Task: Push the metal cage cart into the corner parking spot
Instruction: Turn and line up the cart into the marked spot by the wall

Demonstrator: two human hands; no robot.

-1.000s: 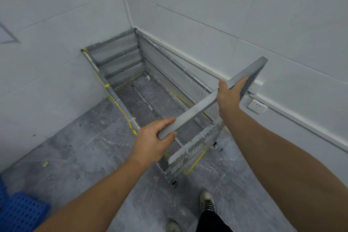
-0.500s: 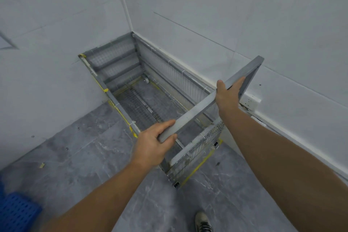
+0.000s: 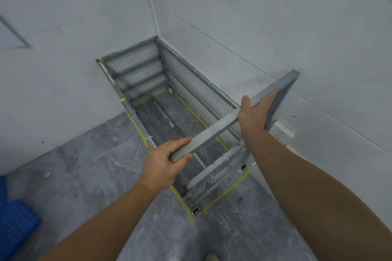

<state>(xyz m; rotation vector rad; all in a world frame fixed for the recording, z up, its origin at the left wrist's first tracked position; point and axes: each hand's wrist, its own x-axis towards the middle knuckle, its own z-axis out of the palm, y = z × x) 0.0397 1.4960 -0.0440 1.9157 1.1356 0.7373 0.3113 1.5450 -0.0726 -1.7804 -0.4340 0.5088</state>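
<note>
The grey metal cage cart with wire-mesh sides stands in the corner, its far end against the back wall and its right side along the right wall. Yellow tape on the floor outlines the spot around its wheels. A flat grey handle bar runs across the near end. My left hand grips the bar's left end. My right hand holds the bar near its right corner. The cart is empty inside.
White tiled walls meet at the corner behind the cart. A white wall socket sits just right of the handle. A blue plastic crate lies at the lower left on the grey marble floor. My shoe shows at the bottom.
The cart has rolled further into the corner, and its near end now sits inside the yellow tape outline. Both hands kept their hold on the bar.
</note>
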